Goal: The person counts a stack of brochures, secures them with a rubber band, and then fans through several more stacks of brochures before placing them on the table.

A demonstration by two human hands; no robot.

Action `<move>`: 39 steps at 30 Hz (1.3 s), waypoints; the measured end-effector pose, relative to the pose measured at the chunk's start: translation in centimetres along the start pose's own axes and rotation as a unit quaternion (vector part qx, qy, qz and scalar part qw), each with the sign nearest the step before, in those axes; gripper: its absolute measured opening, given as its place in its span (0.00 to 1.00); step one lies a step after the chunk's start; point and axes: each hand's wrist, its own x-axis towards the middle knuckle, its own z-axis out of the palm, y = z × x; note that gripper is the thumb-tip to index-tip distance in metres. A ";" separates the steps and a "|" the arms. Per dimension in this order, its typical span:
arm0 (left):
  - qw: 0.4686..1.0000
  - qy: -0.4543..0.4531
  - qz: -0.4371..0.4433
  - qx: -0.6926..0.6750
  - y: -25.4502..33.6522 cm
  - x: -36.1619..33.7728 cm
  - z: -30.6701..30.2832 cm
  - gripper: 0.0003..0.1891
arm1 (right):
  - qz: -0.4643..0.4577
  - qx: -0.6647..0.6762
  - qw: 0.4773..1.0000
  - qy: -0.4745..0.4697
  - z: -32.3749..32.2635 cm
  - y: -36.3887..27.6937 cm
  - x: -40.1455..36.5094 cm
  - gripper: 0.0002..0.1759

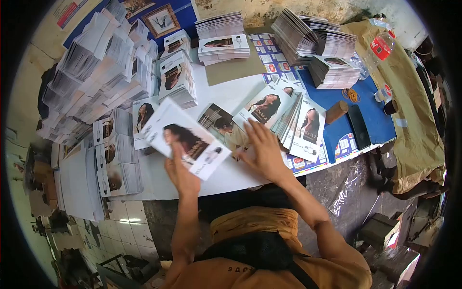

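My left hand (185, 180) grips a white brochure (185, 139) with a long-haired figure on its cover, thumb on top and fingers hidden beneath. It is held tilted over the left half of the white tabletop. My right hand (263, 153) has its fingers stretched out over the lower edge of a fanned pile of the same brochures (265, 103). Beside that hand lies a brochure showing a different photo (224, 124), partly under the fingers. Another brochure (144, 113) rests behind the held one, at its left.
Tall stacks of folded sheets (91, 72) fill the left. More brochure stacks (224, 48) line the back. On the right are a wooden block (336, 111), a dark flat bar (358, 127), rubber bands (351, 95) and a plastic bottle (380, 48).
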 end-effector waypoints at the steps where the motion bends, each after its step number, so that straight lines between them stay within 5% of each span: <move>1: 0.999 0.037 0.022 -0.007 0.7 0.1 -0.5 0.15 | -0.020 -0.019 0.998 -0.048 0.9 -0.1 -0.2 0.49; 5: 0.997 0.070 0.030 0.007 4.1 -0.8 -1.5 0.21 | -0.105 -0.042 0.974 -0.197 2.8 -1.8 -2.4 0.60; 8: 0.995 0.087 0.046 0.024 4.7 -1.1 -4.3 0.22 | -0.190 -0.076 0.943 -0.263 0.8 -4.5 -4.3 0.50; 13: 0.993 0.111 0.038 0.029 5.6 -1.5 -6.6 0.23 | -0.199 0.032 0.946 -0.252 2.0 -1.6 -7.3 0.35; 14: 0.979 0.106 0.083 0.155 5.0 -1.7 -7.7 0.23 | -0.179 0.058 0.951 -0.246 1.5 -0.9 -7.4 0.33; 15: 0.984 0.131 0.067 0.098 5.1 -1.5 -7.4 0.23 | -0.212 0.057 0.967 -0.127 0.1 -1.5 -6.0 0.32; 18: 0.991 0.127 0.015 0.031 6.0 -1.7 -5.0 0.24 | -0.154 0.047 0.985 -0.066 -2.0 -3.4 -3.5 0.30; 24: 0.996 0.077 0.050 0.014 5.9 -1.6 -4.4 0.24 | -0.272 -0.057 0.953 -0.123 3.9 -3.0 -7.1 0.29; 26: 0.997 0.073 0.029 0.001 6.9 -1.6 -5.6 0.24 | -0.280 0.075 0.948 -0.132 3.1 -2.6 -7.9 0.25; 29: 0.998 0.056 0.039 0.002 7.9 -2.1 -6.7 0.23 | -0.020 0.335 0.937 -0.100 -1.3 -1.0 -6.7 0.20; 30: 0.998 0.057 0.033 0.000 7.6 -1.6 -7.5 0.22 | 0.055 0.369 0.928 0.016 -0.9 0.2 -6.7 0.13; 31: 0.998 0.059 0.030 -0.001 7.1 -1.2 -8.1 0.22 | 0.294 0.409 0.864 0.010 -1.9 0.9 -6.1 0.12; 33: 0.998 0.063 0.016 -0.007 6.3 -1.3 -6.9 0.20 | 0.299 0.653 0.662 0.217 -3.7 1.1 -3.9 0.13; 36: 0.993 0.064 -0.093 -0.038 3.0 -1.1 -5.4 0.20 | 0.298 0.700 0.595 0.259 -4.5 3.4 -4.3 0.13; 39: 0.995 0.012 -0.100 0.002 -0.6 -2.1 -3.0 0.20 | 0.283 0.680 0.613 0.287 -5.5 1.8 -3.9 0.21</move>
